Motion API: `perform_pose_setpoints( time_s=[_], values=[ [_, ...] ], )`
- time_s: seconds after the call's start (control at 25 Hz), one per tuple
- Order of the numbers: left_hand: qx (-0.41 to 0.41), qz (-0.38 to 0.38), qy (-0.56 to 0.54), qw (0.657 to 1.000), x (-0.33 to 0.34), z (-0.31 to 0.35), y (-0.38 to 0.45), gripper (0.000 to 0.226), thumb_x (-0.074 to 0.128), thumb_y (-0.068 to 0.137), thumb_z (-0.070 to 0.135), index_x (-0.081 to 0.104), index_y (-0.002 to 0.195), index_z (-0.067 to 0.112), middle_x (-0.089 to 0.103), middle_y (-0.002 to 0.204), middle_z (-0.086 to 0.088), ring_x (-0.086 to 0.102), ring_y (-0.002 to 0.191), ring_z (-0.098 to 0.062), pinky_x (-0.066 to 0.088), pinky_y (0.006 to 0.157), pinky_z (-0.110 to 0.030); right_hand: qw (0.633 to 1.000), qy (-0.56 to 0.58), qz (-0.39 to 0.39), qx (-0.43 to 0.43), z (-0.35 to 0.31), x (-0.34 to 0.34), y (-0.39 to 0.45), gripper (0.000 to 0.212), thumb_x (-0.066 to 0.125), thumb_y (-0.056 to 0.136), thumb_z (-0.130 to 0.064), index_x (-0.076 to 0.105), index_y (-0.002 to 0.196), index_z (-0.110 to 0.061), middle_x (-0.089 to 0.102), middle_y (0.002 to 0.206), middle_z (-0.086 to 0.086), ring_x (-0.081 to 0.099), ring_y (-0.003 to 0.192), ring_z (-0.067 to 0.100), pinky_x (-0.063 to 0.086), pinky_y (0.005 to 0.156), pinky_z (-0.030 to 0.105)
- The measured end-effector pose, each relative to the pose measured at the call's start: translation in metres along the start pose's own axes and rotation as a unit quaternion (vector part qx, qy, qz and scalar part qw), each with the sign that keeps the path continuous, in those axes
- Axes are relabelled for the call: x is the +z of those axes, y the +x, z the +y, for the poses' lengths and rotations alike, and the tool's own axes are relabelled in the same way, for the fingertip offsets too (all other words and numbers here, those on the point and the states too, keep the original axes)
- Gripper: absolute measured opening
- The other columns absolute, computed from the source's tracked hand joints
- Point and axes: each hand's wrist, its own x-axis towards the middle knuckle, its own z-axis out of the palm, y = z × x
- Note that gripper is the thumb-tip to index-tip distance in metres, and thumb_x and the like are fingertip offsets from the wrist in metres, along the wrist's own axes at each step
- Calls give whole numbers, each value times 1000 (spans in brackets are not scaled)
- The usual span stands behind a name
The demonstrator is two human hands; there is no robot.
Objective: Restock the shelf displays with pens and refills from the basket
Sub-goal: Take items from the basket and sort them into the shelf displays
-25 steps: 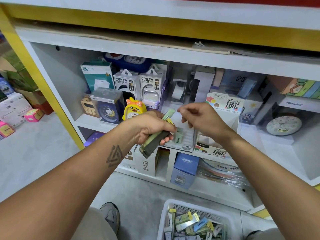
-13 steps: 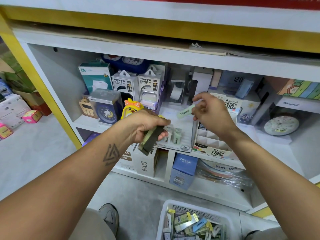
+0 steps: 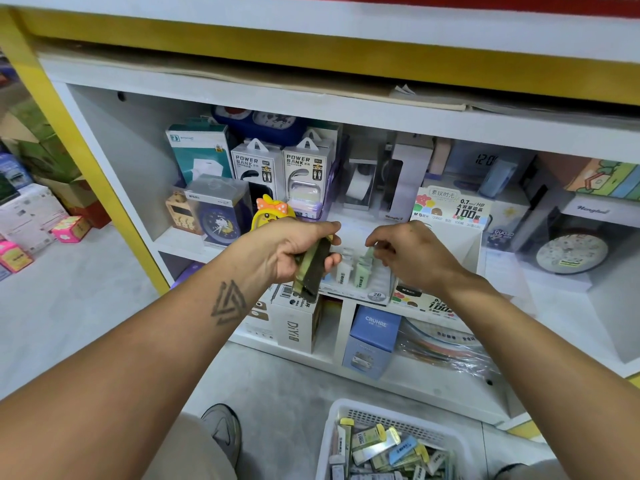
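Left hand [image 3: 294,251] wrapped round a stack of refill packs [image 3: 311,268], long axis tipped down and toward the viewer. Right hand [image 3: 412,258] pinching one green refill [image 3: 369,252], just above the display tray [image 3: 360,292] slots, so clearly nearer. Basket [image 3: 394,420] down on floor.

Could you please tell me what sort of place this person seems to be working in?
Most likely a stationery or general goods shop: boxed power banks and alarm clocks fill the shelf, a lead refill display stands there, and a white basket holds stock.
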Motion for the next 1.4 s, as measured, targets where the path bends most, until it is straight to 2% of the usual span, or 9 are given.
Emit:
perform_pose_setpoints(
  time_s=[0.24, 0.36, 0.44, 0.56, 0.68, 0.88, 1.08, 1.2, 1.4],
  values=[
    [70, 4, -36, 997, 6, -2, -2, 21, 61, 97, 21, 57, 92, 0, 58, 60, -16, 58, 42, -19, 49, 40, -22, 994, -61, -89, -4, -9, 4, 0, 40, 51, 99, -6, 63, 135, -20, 66, 134, 3, 59, 123, 23, 46, 104, 35],
    [132, 35, -92, 986, 15, 0, -1, 23, 64, 95, 19, 57, 106, 0, 58, 69, -19, 58, 43, -22, 50, 41, -25, 987, 142, -6, 77, -20, -6, 1, 23, 56, 102, -21, 71, 119, -21, 74, 113, 4, 69, 92, 17, 52, 85, 32],
    [170, 53, -130, 975, 22, 1, 1, 26, 64, 95, 20, 56, 111, 0, 60, 71, -19, 60, 43, -23, 53, 43, -29, 929, 343, -50, 127, -33, -19, -2, 25, 63, 97, -40, 71, 100, -16, 77, 91, 7, 67, 67, 19, 48, 61, 30],
    [206, 70, -156, 963, 35, 2, 3, 28, 65, 94, 22, 56, 111, 3, 63, 73, -18, 62, 52, -24, 60, 54, -38, 875, 435, -156, 142, -46, -27, -10, 34, 73, 83, -44, 67, 85, -10, 72, 70, 7, 61, 51, 17, 33, 42, 21],
    [218, 44, -178, 959, 51, 3, -2, 31, 68, 92, 20, 57, 113, 1, 63, 72, -19, 61, 58, -26, 59, 61, -38, 850, 482, -153, 150, -41, -30, -14, 16, 77, 80, -18, 68, 81, -5, 70, 67, 7, 54, 45, 12, 31, 40, 17],
    [197, -73, -164, 964, 66, 4, -7, 37, 51, 93, -8, 50, 130, -13, 62, 121, -32, 66, 102, -36, 58, 84, -47, 820, 534, -89, 187, -18, -41, -23, 17, 71, 86, -12, 62, 77, -1, 64, 65, 3, 54, 48, 12, 39, 44, 17],
    [201, -85, -118, 969, 89, -3, -2, 38, 50, 92, -13, 50, 130, -11, 62, 116, -30, 62, 105, -37, 51, 93, -53, 870, 432, -87, 220, -1, -67, -35, 32, 79, 79, -39, 77, 76, -8, 74, 74, 15, 63, 52, 16, 43, 45, 21],
    [209, -112, -117, 965, 96, -3, 4, 33, 52, 92, -12, 56, 124, -10, 62, 103, -26, 62, 97, -35, 55, 85, -50, 920, 316, 20, 232, 8, -79, -35, 48, 76, 80, -58, 70, 59, -15, 68, 62, 15, 53, 45, 17, 37, 43, 22],
    [205, -176, -43, 962, 111, -13, 10, 36, 59, 87, -12, 63, 121, 0, 66, 97, -16, 63, 85, -23, 57, 64, -33, 895, 358, 98, 249, 9, -82, -28, 46, 74, 85, -52, 69, 97, -8, 62, 57, 2, 47, 45, 13, 33, 40, 22]
  ],
)
